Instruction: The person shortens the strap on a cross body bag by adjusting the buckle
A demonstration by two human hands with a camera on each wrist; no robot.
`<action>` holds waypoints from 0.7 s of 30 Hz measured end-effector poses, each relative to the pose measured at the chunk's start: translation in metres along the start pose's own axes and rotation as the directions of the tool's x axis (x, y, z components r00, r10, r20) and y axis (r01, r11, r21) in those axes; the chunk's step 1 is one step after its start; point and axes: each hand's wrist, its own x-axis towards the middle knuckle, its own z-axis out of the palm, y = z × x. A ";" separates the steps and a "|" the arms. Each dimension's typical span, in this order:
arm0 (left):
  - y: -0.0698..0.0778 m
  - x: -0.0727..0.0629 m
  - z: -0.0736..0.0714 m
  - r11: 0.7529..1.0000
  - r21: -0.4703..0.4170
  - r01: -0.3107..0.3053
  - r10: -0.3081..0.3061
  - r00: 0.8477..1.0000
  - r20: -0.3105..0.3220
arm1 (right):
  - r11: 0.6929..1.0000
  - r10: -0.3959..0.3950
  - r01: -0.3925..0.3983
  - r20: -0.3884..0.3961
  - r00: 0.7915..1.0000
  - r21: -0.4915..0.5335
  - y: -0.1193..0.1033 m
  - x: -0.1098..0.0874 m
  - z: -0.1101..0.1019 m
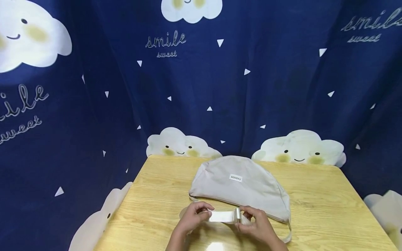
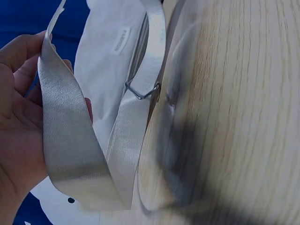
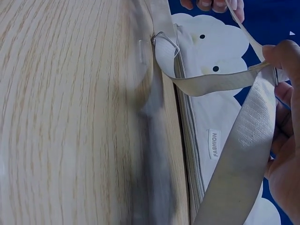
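A pale, half-moon shoulder bag point(image 1: 248, 190) lies on the wooden table with its zipped edge toward me. Just in front of that edge, my left hand point(image 1: 195, 219) pinches the bag's webbing strap point(image 1: 221, 216) between thumb and fingers. My right hand point(image 1: 257, 225) pinches the strap beside its metal slide buckle point(image 1: 237, 215), so a short flat stretch spans the two hands. In the left wrist view the strap point(image 2: 70, 131) loops down from my left hand point(image 2: 18, 108) and runs back through a wire ring point(image 2: 140, 93). The right wrist view shows my right hand point(image 3: 286, 112) gripping the strap where two lengths meet.
The wooden table point(image 1: 320, 209) extends to both sides of the bag. A dark blue curtain point(image 1: 194, 83) printed with clouds hangs behind the table and at its sides. A small label point(image 1: 235, 178) is on the bag's face.
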 end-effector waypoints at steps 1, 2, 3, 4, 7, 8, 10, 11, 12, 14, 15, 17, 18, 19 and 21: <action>0.000 -0.001 0.000 1.000 -0.009 -0.001 0.001 1.000 -0.003 | 1.000 0.008 -0.008 0.003 1.000 0.003 -0.001 0.000 0.000; 0.000 -0.002 0.001 1.000 -0.007 -0.005 0.005 1.000 -0.007 | 1.000 0.017 -0.017 0.004 1.000 0.008 -0.002 0.000 0.000; -0.001 -0.002 0.002 1.000 0.001 -0.017 0.017 1.000 -0.007 | 1.000 0.026 -0.026 0.004 1.000 0.013 -0.003 0.000 0.000; -0.002 -0.001 0.004 0.999 0.011 -0.030 0.030 1.000 -0.004 | 0.999 0.034 -0.035 0.005 0.999 0.018 -0.003 0.000 0.000; -0.005 0.002 0.013 0.997 0.050 -0.055 0.054 0.998 0.025 | 0.998 0.051 -0.052 0.017 0.999 0.035 -0.004 0.001 0.001; -0.006 0.004 0.017 0.996 0.068 -0.063 0.061 0.997 0.042 | 0.998 0.053 -0.054 0.023 0.998 0.039 -0.004 0.001 0.001; -0.007 0.007 0.025 0.994 0.087 -0.068 0.061 0.995 0.082 | 0.998 0.054 -0.055 0.030 0.998 0.039 -0.004 0.002 0.001; -0.007 0.009 0.030 0.993 0.093 -0.069 0.060 0.993 0.098 | 0.998 0.055 -0.056 0.029 0.998 0.038 -0.004 0.003 0.001; -0.007 0.011 0.034 0.993 0.093 -0.068 0.058 0.992 0.113 | 0.997 0.061 -0.062 0.026 0.998 0.039 -0.005 0.004 0.000; -0.007 0.013 0.042 0.994 0.085 -0.069 0.057 0.989 0.140 | 0.997 0.066 -0.067 0.018 0.998 0.035 -0.005 0.004 0.000; -0.007 0.014 0.045 0.995 0.080 -0.056 0.044 0.989 0.143 | 0.997 0.068 -0.068 0.012 0.998 0.032 -0.005 0.004 0.000; -0.006 0.014 0.050 0.997 0.067 -0.035 0.025 0.990 0.142 | 0.997 0.072 -0.072 0.008 0.997 0.034 -0.003 0.004 0.000; -0.006 0.014 0.052 0.997 0.076 -0.023 0.013 0.991 0.136 | 0.996 0.074 -0.075 0.010 0.997 0.040 -0.003 0.003 0.000; -0.006 0.014 0.054 0.996 0.091 -0.015 0.004 0.992 0.127 | 0.996 0.077 -0.078 0.012 0.997 0.043 -0.003 0.003 -0.001; -0.005 0.014 0.055 0.993 0.118 0.003 -0.016 0.994 0.106 | 0.995 0.080 -0.081 0.012 0.997 0.050 -0.003 0.002 -0.002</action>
